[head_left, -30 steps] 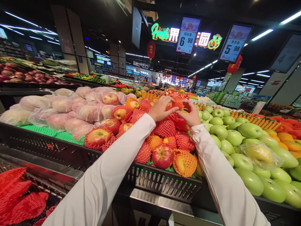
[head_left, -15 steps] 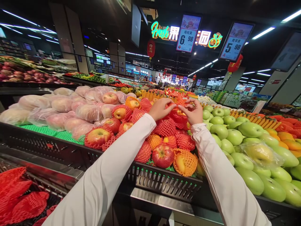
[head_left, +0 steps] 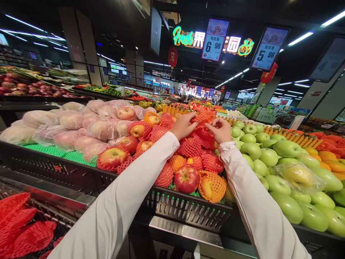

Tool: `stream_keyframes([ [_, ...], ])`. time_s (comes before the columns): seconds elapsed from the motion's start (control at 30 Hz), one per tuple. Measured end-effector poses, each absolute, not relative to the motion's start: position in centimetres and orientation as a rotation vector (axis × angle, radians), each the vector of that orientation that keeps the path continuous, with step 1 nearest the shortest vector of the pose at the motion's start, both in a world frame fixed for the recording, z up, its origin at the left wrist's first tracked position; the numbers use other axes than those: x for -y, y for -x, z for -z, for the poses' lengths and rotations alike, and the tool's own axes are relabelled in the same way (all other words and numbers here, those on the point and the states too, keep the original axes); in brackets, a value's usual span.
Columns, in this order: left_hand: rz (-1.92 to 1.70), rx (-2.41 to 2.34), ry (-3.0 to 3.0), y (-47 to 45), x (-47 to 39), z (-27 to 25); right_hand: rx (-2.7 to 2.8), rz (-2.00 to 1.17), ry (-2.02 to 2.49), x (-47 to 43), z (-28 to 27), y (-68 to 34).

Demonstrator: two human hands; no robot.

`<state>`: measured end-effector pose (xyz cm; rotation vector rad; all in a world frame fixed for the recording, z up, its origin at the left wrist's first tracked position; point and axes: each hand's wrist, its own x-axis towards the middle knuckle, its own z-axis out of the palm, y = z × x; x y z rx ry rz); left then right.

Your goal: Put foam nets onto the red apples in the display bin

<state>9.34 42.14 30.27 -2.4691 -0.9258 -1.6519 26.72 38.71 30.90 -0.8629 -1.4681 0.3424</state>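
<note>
Over a heap of red apples, a red foam fruit net is stretched between my two hands. My left hand has its thumb and fingers closed on the net's left edge. On the other side, my right hand pinches its right edge. Whether an apple sits inside this net is hidden by the fingers. Below the hands lie apples in red and orange nets, among them a bare red apple and an apple in an orange net at the front.
A black slatted crate edges the apples in front. Bagged pink fruit lies to the left, green apples to the right. Loose red nets fill a basket at lower left. Price screens hang overhead.
My hands have drawn slightly apart and lower, and the red foam net between them now shows spread wider. The fruit around them has not moved.
</note>
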Motion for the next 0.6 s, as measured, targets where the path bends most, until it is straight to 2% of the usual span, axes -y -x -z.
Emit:
stream_keyframes([
  [0.13,1.819,1.159,2.252,-9.1,-41.8,-30.5,1.294,-0.122,0.934,-38.8,-31.2,-27.6],
  [0.27,1.708,1.084,2.341,-9.3,-41.5,-30.4,1.318,0.002,0.992,-38.4,-31.3,-27.9],
  [0.6,1.415,0.57,2.675,-10.3,-41.3,-30.1,1.172,-0.39,1.063,-40.0,-30.7,-28.2],
])
